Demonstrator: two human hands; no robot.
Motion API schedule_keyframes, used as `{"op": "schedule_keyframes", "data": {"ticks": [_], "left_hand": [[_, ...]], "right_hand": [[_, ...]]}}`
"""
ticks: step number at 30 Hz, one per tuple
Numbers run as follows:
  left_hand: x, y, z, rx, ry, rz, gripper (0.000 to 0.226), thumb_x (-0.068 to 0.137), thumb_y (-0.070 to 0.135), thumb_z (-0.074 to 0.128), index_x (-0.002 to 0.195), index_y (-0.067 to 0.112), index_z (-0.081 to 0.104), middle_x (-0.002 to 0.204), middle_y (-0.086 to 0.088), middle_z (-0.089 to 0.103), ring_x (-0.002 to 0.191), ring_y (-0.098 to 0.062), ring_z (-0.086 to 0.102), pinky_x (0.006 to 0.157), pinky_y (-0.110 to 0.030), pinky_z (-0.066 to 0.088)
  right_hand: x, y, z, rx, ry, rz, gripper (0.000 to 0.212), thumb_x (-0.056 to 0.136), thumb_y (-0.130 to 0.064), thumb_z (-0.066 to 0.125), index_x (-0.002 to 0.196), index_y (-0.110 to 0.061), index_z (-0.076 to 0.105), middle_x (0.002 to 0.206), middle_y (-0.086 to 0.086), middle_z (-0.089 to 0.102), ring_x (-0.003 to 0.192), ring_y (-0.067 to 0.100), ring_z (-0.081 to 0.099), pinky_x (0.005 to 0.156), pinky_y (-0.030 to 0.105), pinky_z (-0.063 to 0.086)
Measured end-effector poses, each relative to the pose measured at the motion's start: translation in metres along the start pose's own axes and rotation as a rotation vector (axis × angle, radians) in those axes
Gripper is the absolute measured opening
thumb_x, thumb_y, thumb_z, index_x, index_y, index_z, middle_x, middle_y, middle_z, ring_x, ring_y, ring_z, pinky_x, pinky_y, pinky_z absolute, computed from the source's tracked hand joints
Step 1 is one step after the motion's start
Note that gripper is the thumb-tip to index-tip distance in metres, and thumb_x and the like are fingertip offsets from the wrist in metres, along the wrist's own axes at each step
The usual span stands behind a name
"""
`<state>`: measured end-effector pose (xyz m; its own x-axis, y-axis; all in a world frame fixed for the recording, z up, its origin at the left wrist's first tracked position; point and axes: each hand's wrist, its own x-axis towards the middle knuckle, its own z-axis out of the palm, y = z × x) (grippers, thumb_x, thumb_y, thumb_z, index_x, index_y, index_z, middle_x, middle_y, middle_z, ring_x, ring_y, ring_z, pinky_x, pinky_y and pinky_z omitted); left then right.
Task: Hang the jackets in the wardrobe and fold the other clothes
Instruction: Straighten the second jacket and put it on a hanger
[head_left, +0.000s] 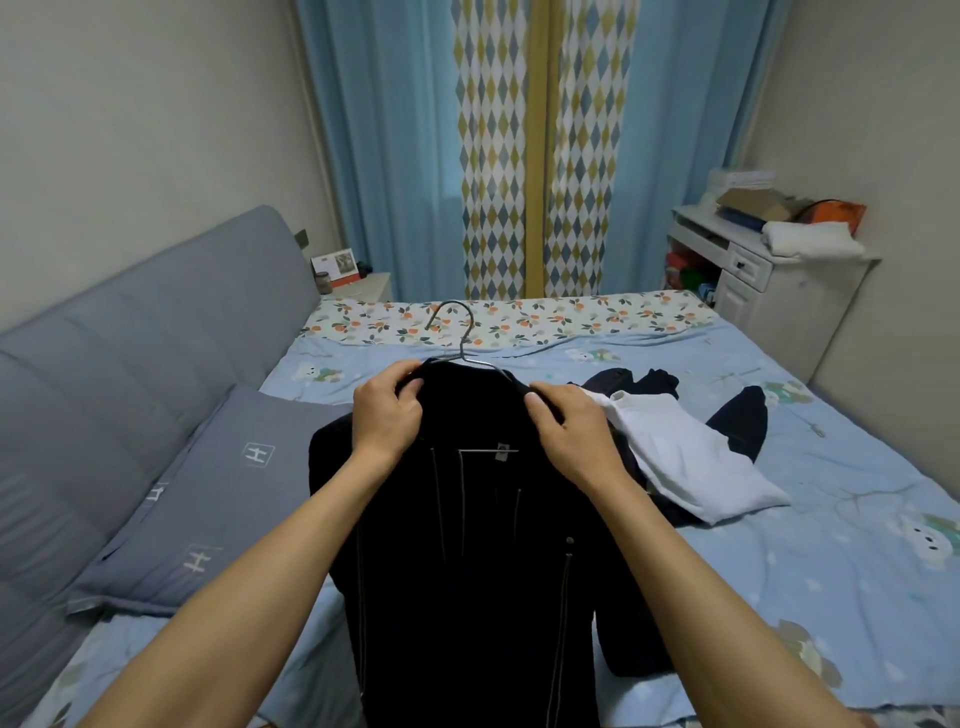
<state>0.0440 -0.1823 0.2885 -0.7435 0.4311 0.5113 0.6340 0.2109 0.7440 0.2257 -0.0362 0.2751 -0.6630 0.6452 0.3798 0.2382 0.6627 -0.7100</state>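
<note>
Gripping the black jacket (467, 545) collar on its wire hanger (460, 332), our left hand (387, 415) and right hand (569, 431) hold it above the bed (831, 571).

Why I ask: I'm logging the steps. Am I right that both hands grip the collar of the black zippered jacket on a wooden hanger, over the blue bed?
Not quite: the hanger is thin metal wire, not wood, as the head view shows. The rest holds: the left hand and right hand grip the collar of the black zippered jacket, over the blue bed.
</note>
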Motion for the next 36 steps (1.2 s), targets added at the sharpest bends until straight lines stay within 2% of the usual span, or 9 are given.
{"op": "schedule_keyframes", "data": {"ticks": [4, 7, 10, 16, 23, 27, 29, 32, 36], "left_hand": [[0.000, -0.003, -0.007, -0.018, 0.010, 0.023, 0.022, 0.092, 0.004, 0.061, 0.107, 0.012, 0.075, 0.096, 0.011, 0.068, 0.088, 0.006, 0.057, 0.075, 0.005, 0.035], [0.001, -0.001, -0.012, -0.043, -0.017, 0.038, 0.023, 0.092, 0.006, 0.063, 0.111, 0.011, 0.075, 0.098, 0.013, 0.067, 0.091, 0.011, 0.055, 0.078, 0.005, 0.037], [0.002, -0.003, -0.017, -0.047, -0.051, 0.052, 0.024, 0.094, 0.008, 0.063, 0.115, 0.010, 0.073, 0.104, 0.014, 0.066, 0.095, 0.008, 0.058, 0.082, 0.003, 0.038], [0.001, -0.002, -0.020, -0.049, -0.141, 0.083, 0.022, 0.094, 0.009, 0.063, 0.113, 0.011, 0.073, 0.106, 0.008, 0.071, 0.098, 0.000, 0.063, 0.089, -0.007, 0.045], [0.001, -0.028, -0.040, 0.068, -0.229, 0.047, 0.013, 0.090, 0.015, 0.069, 0.100, 0.017, 0.077, 0.093, 0.011, 0.074, 0.088, -0.001, 0.066, 0.084, -0.021, 0.052], [0.005, -0.014, -0.036, 0.050, -0.305, 0.077, 0.013, 0.093, 0.026, 0.066, 0.102, 0.025, 0.074, 0.093, 0.024, 0.070, 0.088, 0.012, 0.062, 0.079, -0.004, 0.044], [0.009, -0.002, -0.031, 0.090, -0.307, 0.147, 0.016, 0.096, 0.022, 0.061, 0.106, 0.018, 0.074, 0.097, 0.014, 0.073, 0.089, 0.005, 0.062, 0.080, -0.009, 0.044], [0.011, 0.007, -0.024, 0.138, -0.258, 0.181, 0.016, 0.098, 0.019, 0.058, 0.100, 0.011, 0.072, 0.092, -0.004, 0.073, 0.087, -0.023, 0.064, 0.078, -0.036, 0.050], [0.010, 0.010, -0.020, 0.118, -0.108, 0.149, 0.015, 0.096, 0.014, 0.060, 0.100, 0.008, 0.073, 0.092, -0.008, 0.074, 0.087, -0.028, 0.065, 0.079, -0.042, 0.052]], "right_hand": [[0.003, 0.005, -0.008, -0.015, -0.093, -0.001, 0.035, 0.102, -0.019, 0.046, 0.132, -0.008, 0.060, 0.129, 0.011, 0.063, 0.122, 0.025, 0.053, 0.104, 0.035, 0.039], [0.009, 0.003, -0.007, -0.100, -0.081, -0.070, 0.016, 0.098, -0.016, 0.054, 0.095, -0.006, 0.065, 0.087, 0.010, 0.066, 0.087, 0.030, 0.058, 0.076, 0.040, 0.043], [0.018, -0.006, -0.005, -0.095, -0.085, -0.057, 0.024, 0.098, -0.020, 0.056, 0.080, -0.005, 0.054, 0.071, 0.008, 0.056, 0.071, 0.029, 0.051, 0.065, 0.041, 0.042], [0.032, -0.038, 0.009, -0.046, -0.145, -0.098, 0.030, 0.100, -0.027, 0.053, 0.076, -0.009, 0.051, 0.068, 0.004, 0.053, 0.067, 0.023, 0.048, 0.059, 0.034, 0.034], [0.023, -0.029, -0.004, 0.059, -0.088, -0.076, 0.033, 0.100, -0.022, 0.055, 0.075, 0.000, 0.053, 0.069, 0.019, 0.054, 0.060, 0.016, 0.040, 0.055, 0.028, 0.025], [0.024, -0.032, -0.008, 0.062, -0.098, -0.103, 0.031, 0.100, -0.022, 0.055, 0.079, 0.001, 0.057, 0.071, 0.021, 0.056, 0.060, 0.015, 0.041, 0.054, 0.025, 0.025], [0.026, -0.036, -0.007, 0.071, -0.095, -0.121, 0.029, 0.100, -0.022, 0.055, 0.082, 0.001, 0.061, 0.073, 0.019, 0.060, 0.063, 0.021, 0.047, 0.056, 0.025, 0.028], [0.027, -0.035, -0.008, 0.078, -0.064, -0.126, 0.030, 0.100, -0.023, 0.055, 0.086, 0.002, 0.064, 0.077, 0.019, 0.064, 0.074, 0.030, 0.057, 0.060, 0.030, 0.033], [0.028, -0.023, -0.015, 0.059, -0.046, -0.080, 0.032, 0.100, -0.026, 0.056, 0.085, 0.002, 0.064, 0.075, 0.020, 0.063, 0.075, 0.035, 0.057, 0.060, 0.032, 0.034]]}}
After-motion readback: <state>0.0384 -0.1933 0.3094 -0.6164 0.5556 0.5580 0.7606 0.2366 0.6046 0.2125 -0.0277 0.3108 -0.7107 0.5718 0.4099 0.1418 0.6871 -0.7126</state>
